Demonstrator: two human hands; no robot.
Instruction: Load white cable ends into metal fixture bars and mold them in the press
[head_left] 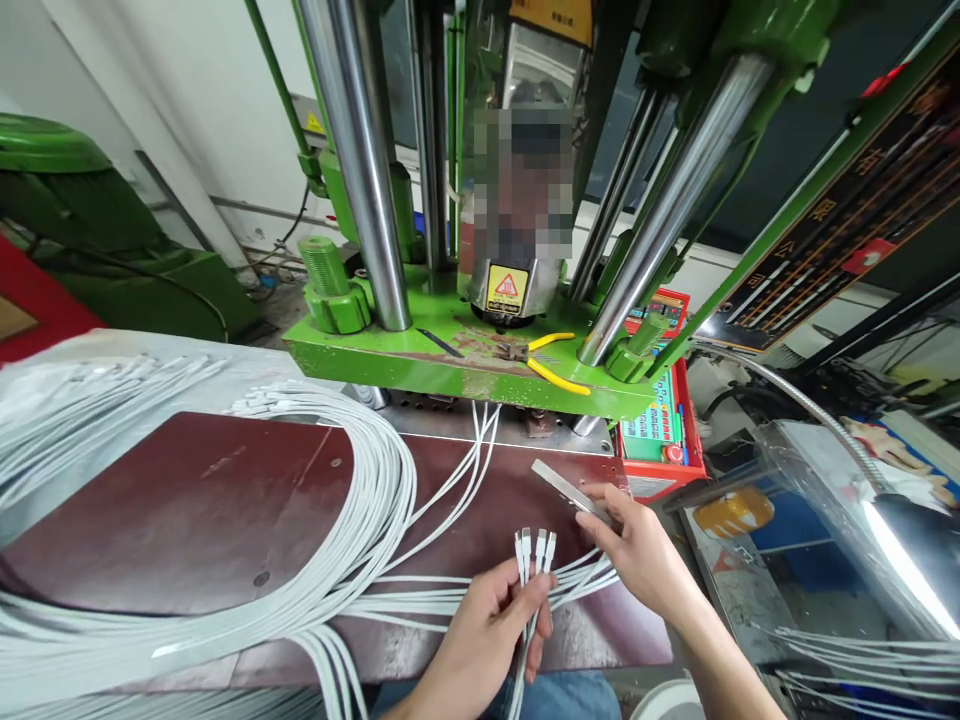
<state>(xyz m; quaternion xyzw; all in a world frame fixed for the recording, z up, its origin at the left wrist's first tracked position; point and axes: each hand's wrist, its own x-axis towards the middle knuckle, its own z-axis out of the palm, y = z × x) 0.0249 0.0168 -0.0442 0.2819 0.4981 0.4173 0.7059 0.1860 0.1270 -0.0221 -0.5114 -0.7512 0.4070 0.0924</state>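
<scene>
My left hand (491, 615) is closed round a small bunch of white cables (534, 555), their connector ends sticking up above my fingers. My right hand (637, 545) grips one end of a flat grey metal bar (566, 490) that slants up to the left over the dark red worktop (217, 500). The two hands are a short gap apart, near the worktop's front right corner. The cables run from my left hand to the left and join a big looped bundle of white cables (352, 530).
A green press (457, 360) with steel columns stands right behind the worktop; yellow-handled pliers (551, 360) lie on its base. A red tray (664, 420) sits to the right. More white cables in plastic (67, 400) lie at left, a lamp (900, 540) at right.
</scene>
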